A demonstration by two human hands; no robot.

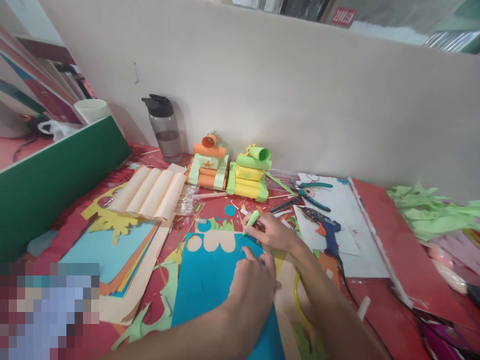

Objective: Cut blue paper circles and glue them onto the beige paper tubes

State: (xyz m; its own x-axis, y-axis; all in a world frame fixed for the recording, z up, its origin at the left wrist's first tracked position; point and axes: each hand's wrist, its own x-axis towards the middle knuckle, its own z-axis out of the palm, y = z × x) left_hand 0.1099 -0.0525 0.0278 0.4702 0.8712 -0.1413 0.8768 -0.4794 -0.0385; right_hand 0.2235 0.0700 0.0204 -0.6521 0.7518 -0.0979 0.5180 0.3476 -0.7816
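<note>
A blue sheet of craft paper (204, 285) lies in front of me, with round holes cut along its far edge. My left hand (253, 280) presses on its right part, fingers bent and fingertips near the far edge; anything small under them is hidden. In my right hand (272, 231) is a light-green marker (252, 219), tilted, its lower end at the sheet's far right corner. Beyond the sheet lie a loose blue paper disc (230, 210) and small scraps. Two paper models, one orange (208, 170) and one yellow-green (248, 175), stand behind them.
Rolled cream paper (148, 192) and stacked coloured sheets (108, 250) lie left. A water bottle (165, 130) stands by the wall. Right are teal-handled pliers (315, 195), a blue glue gun (326, 230) with its cord, a red board (405, 245) and green paper scraps (435, 210).
</note>
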